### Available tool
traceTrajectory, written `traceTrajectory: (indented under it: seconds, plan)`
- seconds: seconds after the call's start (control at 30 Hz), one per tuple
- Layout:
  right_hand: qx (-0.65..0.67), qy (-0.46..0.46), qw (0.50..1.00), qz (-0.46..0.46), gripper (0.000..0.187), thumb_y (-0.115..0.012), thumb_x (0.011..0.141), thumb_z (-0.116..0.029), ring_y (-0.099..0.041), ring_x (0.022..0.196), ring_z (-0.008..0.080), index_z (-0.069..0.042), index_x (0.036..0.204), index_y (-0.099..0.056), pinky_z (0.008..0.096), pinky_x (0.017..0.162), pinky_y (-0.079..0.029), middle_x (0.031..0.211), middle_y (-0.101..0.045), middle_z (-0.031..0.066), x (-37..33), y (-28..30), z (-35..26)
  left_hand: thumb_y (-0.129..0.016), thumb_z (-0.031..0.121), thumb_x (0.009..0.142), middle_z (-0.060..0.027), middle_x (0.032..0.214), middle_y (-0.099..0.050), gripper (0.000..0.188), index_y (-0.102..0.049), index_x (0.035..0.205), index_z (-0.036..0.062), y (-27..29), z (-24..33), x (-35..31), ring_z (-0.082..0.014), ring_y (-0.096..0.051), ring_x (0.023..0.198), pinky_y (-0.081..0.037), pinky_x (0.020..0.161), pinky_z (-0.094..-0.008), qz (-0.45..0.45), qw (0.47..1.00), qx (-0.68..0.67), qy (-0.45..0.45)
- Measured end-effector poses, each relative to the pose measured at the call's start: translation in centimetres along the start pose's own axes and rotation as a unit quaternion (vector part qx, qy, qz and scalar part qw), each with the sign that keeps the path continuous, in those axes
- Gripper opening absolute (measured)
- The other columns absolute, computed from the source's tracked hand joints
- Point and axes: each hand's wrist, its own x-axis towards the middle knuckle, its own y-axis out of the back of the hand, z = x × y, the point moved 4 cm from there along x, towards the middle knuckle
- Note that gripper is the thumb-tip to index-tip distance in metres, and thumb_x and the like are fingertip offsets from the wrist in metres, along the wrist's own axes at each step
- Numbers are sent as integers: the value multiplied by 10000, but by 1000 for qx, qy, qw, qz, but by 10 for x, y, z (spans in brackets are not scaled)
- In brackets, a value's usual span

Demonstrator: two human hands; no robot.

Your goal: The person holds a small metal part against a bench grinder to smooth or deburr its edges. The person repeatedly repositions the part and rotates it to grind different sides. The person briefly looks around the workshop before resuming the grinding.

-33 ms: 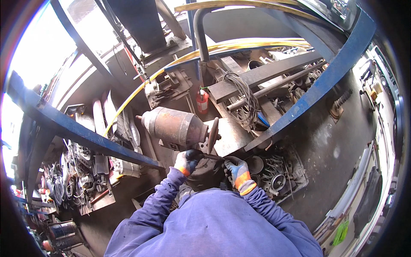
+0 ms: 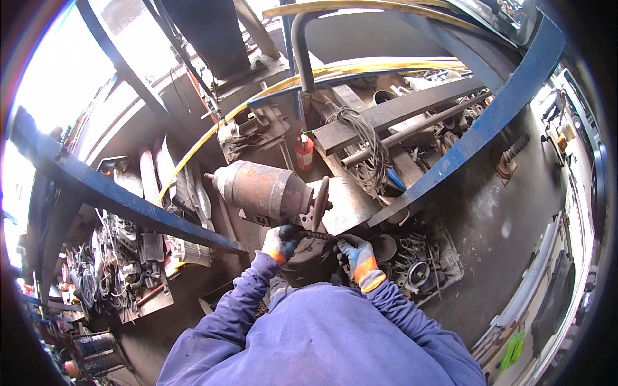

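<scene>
Dark, slim, ridged metal rod (image 2: 320, 236) lies between the blue-and-white-gloved, orange-cuffed left hand (image 2: 280, 242) and the matching gloved right hand (image 2: 356, 253), each grasping one end. A rust-brown cylindrical metal housing (image 2: 265, 189) sits just beyond it.

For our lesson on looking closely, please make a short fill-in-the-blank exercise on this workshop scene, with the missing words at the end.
1. The left hand and right hand wear gloves with bright ____ cuffs.
2. A dark ribbed rod runs ____ the two hands.
3. The rusty cylinder has a disc at its ____ end in the picture.
4. The sloping beams on either side are mainly ____.

Missing words: orange; between; right; blue.
</scene>
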Motion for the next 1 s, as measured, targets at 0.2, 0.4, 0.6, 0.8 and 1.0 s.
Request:
traceTrajectory:
  seconds: [0.2,0.4,0.6,0.8,1.0]
  plan:
    - [8,-42,998,-46,147,-634,939,-147,-564,555,89,-16,994,-674,246,485,-463,766,-662,35,11,-18,1,-635,134,928,-48,805,-704,189,-706,1023,-13,12,-10,-2,-97,-581,643,-478,585,-276,18,986,-89,143]
    - [-9,-34,999,-34,188,-661,930,-167,-567,534,98,-9,1030,-681,258,473,-475,752,-649,25,10,-24,-2,-622,185,940,-33,705,-651,219,-710,972,-12,15,-4,-3,-102,-547,593,-431,551,-268,33,986,-98,132]
    - [-37,7,998,-42,200,-680,923,-179,-559,527,89,-3,1017,-697,248,465,-458,727,-644,21,11,-30,-1,-616,201,945,-23,681,-630,215,-687,926,-1,23,-20,-6,-104,-572,606,-443,550,-259,26,989,-111,98]
    - [-40,16,999,-30,156,-653,927,-133,-535,495,74,-15,1021,-693,229,429,-415,752,-693,49,7,-37,-4,-600,217,956,-33,690,-643,228,-662,912,2,26,-35,-7,-109,-614,626,-463,550,-254,24,993,-93,63]
    - [-64,6,998,-27,187,-663,930,-161,-553,489,94,-3,1028,-690,254,414,-429,738,-664,43,7,-41,-6,-608,220,960,-19,694,-627,236,-671,911,-2,29,-22,-9,-99,-569,637,-443,575,-256,35,991,-111,68]
